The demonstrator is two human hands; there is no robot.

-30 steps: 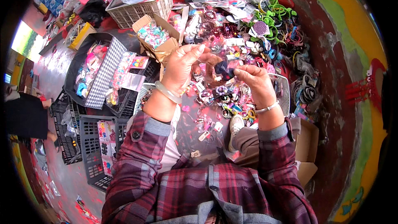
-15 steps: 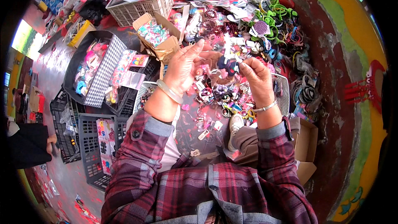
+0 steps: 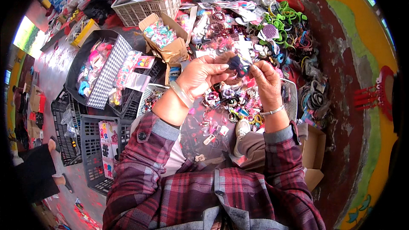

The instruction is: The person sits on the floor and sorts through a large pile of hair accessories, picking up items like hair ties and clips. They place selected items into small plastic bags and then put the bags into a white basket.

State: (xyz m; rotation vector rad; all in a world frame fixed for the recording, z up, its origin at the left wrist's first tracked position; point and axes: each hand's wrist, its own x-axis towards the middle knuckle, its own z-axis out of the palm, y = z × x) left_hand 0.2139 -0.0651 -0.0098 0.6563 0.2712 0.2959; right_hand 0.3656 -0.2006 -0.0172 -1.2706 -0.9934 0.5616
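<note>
Between my hands, above the pile, is a small dark navy hair accessory (image 3: 237,64) with coloured spots; its exact kind is hard to make out. My left hand (image 3: 203,76), wearing a pale bangle, pinches its left side between thumb and fingers. With thumb and forefinger, my right hand (image 3: 268,83) grips the opposite side. Beneath both hands spreads a heap of mixed hair ties and trinkets (image 3: 232,98), many in clear wrappers. A light perforated basket (image 3: 290,98) shows at its right edge.
An opened carton of wrapped pieces (image 3: 183,51) stands beyond my left hand. Farther left are a houndstooth-edged box (image 3: 111,68) and dark plastic crates (image 3: 91,145). Green hair bands (image 3: 283,17) lie at the far right. Another person's dark clothing (image 3: 36,174) shows at the left.
My left hand has gone from spread fingers to a pinch on the navy accessory, coming slightly lower. My right hand keeps its grip. The other person at the left has shifted.
</note>
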